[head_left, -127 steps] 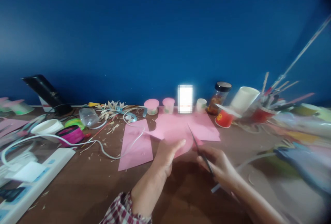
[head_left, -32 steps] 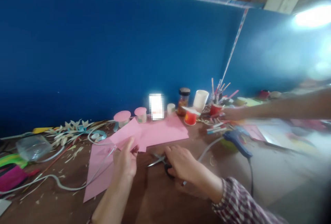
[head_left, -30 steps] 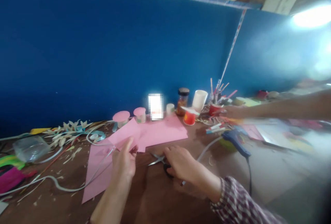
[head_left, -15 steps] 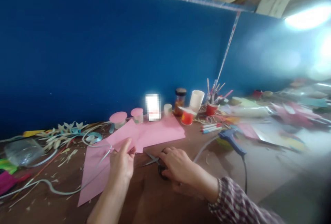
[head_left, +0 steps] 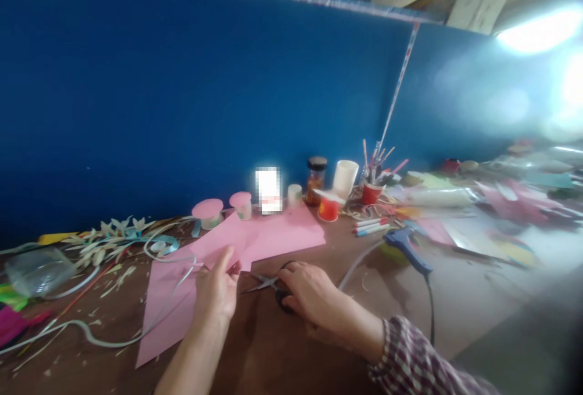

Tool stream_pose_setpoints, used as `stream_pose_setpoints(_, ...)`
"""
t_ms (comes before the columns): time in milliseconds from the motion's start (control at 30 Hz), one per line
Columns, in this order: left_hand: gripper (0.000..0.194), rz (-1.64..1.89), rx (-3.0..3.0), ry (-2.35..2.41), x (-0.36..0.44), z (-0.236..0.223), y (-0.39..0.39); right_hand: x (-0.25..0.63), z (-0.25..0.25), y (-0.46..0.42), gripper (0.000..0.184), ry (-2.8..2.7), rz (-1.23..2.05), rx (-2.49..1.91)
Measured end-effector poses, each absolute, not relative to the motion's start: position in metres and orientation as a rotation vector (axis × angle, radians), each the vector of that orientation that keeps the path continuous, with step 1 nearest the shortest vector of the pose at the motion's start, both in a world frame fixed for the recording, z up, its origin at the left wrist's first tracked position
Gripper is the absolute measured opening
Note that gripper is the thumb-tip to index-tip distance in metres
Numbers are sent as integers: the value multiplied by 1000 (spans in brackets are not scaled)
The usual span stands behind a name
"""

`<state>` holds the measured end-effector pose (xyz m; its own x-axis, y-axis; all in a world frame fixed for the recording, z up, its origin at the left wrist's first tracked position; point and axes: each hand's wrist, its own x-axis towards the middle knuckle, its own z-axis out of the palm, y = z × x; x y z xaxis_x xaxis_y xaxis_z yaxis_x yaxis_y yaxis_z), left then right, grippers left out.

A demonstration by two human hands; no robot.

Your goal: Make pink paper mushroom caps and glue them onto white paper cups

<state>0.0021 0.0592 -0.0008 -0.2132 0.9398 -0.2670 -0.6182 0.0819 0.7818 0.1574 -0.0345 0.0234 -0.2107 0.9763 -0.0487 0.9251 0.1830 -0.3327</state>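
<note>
My left hand [head_left: 217, 290] is closed with its thumb up, pinching a piece of pink paper [head_left: 221, 240]. More pink paper [head_left: 285, 231] lies flat behind it, and another pink sheet stretches under the left wrist. My right hand [head_left: 314, 291] is wrapped around the black handles of a pair of scissors [head_left: 266, 284]. The scissor blades are parted and point left, just below the paper's near edge, apart from it. Part of the handles is hidden by my fingers.
Pink-topped cups [head_left: 208, 212] stand along the blue wall. A dark-lidded jar [head_left: 316, 182], a red cup [head_left: 328, 208] and markers [head_left: 371, 226] are at the back. A blue glue gun [head_left: 409, 250] with its cord lies right. White strips [head_left: 98, 337] and scraps cover the left.
The scissors have shifted slightly left and their blades are a little closer together. My left hand with the pink paper has barely moved.
</note>
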Motion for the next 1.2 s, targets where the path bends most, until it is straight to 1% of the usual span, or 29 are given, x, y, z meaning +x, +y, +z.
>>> stream_pose_setpoints(167,28,1522,451,976,2,-6,60,161,21,-33,26,-2280,420,-1789)
stream_pose_setpoints(367,24,1476,451,955,4,-5,60,159,12,-31,24,-2281,392,-1742)
stream_pose_setpoints(567,13,1423,495,895,4,-3,59,166,15,-31,39,-2162,283,-1772)
stream_pose_setpoints(633,10,1404,504,869,4,-3,59,179,22,-34,46,-2023,170,-1821)
stream_pose_setpoints(767,12,1343,457,813,5,-4,59,208,34,-48,57,-1711,-130,-1858)
stream_pose_setpoints(900,10,1291,421,813,6,-7,60,215,25,-72,61,-1819,-101,-1920)
stream_pose_setpoints(1000,10,1278,403,819,5,-7,60,222,12,-91,57,-1867,-98,-1988)
stream_pose_setpoints(1200,12,1244,388,780,10,-7,58,285,-5,-131,34,-1588,-398,-2142)
